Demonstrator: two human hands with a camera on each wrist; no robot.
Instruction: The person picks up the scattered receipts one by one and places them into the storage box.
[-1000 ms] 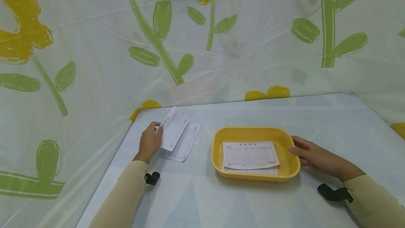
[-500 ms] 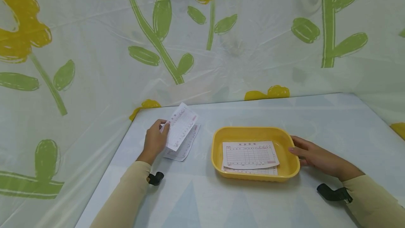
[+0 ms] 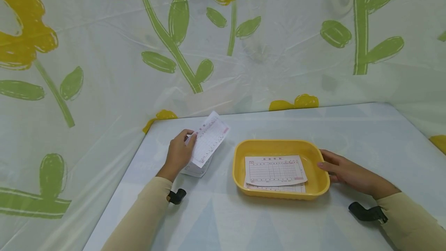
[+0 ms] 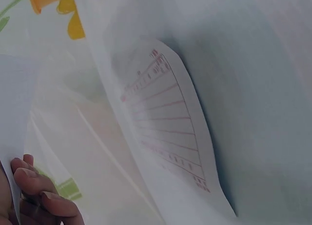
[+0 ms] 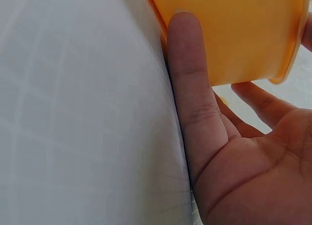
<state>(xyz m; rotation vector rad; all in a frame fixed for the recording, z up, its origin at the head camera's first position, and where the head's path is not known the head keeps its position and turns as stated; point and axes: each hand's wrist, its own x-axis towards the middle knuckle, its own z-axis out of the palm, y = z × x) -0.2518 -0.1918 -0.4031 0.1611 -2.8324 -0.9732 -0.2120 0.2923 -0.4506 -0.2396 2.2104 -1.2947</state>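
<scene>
My left hand (image 3: pixel 178 155) pinches the left edge of a printed receipt slip (image 3: pixel 210 138), holding it tilted above the table. Under it a second receipt slip (image 4: pixel 165 117) lies on the table, its near edge slightly raised and partly covered in the head view. At the right, my right hand (image 3: pixel 352 174) grips the right end of a yellow plastic tray (image 3: pixel 278 141), thumb over the rim and fingers against the outer wall (image 5: pixel 234 39). Inside the tray, a receipt slip (image 3: pixel 275 170) with a curled lower edge overlaps another slip.
A pale cloth with light blue triangles covers the table (image 3: pixel 244 224). Behind it and at the left hangs a white curtain (image 3: pixel 278 61) printed with yellow flowers and green leaves. Black wrist mounts (image 3: pixel 367 212) sit at both cuffs.
My left hand has moved right with the pinched slip, towards the tray, covering more of the slip on the table. The right hand and tray have stayed in place.
</scene>
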